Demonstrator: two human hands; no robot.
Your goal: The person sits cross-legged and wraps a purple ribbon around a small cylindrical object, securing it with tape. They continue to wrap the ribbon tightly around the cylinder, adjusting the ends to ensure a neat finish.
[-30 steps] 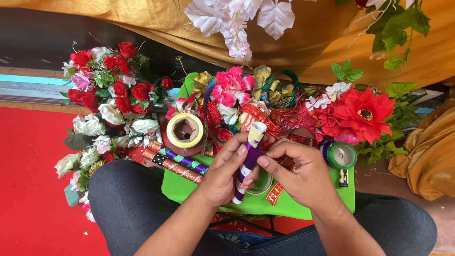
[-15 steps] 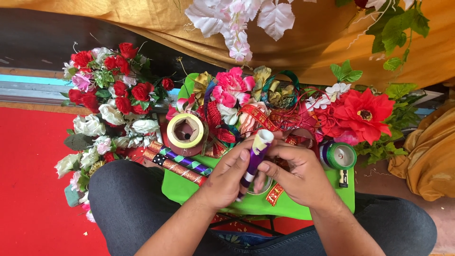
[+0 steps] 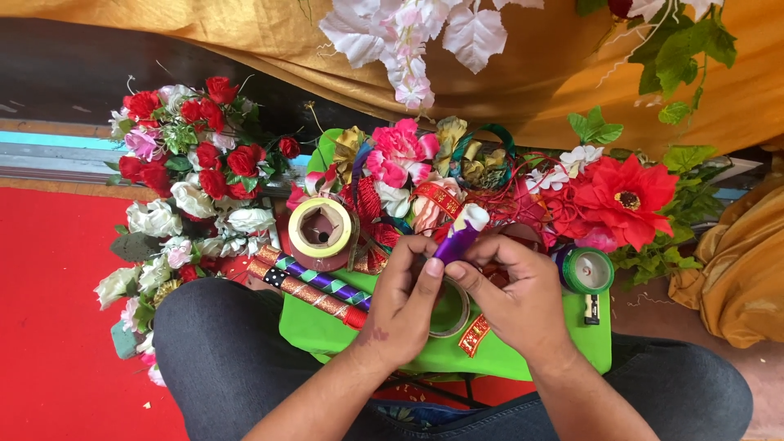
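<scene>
- Gripping: both hands are closing on the purple stick [image 3: 460, 237]; left hand [image 3: 404, 306] is pinching its lower part between thumb and fingers, right hand [image 3: 514, 298] is curling fingers round the middle.
- Stick is sitting tilted above the green tray [image 3: 588, 347] on the lap, white tip pointing up and away.
- Handling, judging by looks: light, stiff, slick ribbon wrap, likely to slip; holding low on the shaft, clear of the tip, looks safest.
- Clear tape roll [image 3: 449, 310] is lying on the tray under the hands.
- Wrapped sticks [image 3: 314, 290] and a gold-rimmed spool [image 3: 322, 230] are lying to the left, a green spool [image 3: 588, 271] to the right.
- Fake flowers [image 3: 192, 175] are crowding the far side.
</scene>
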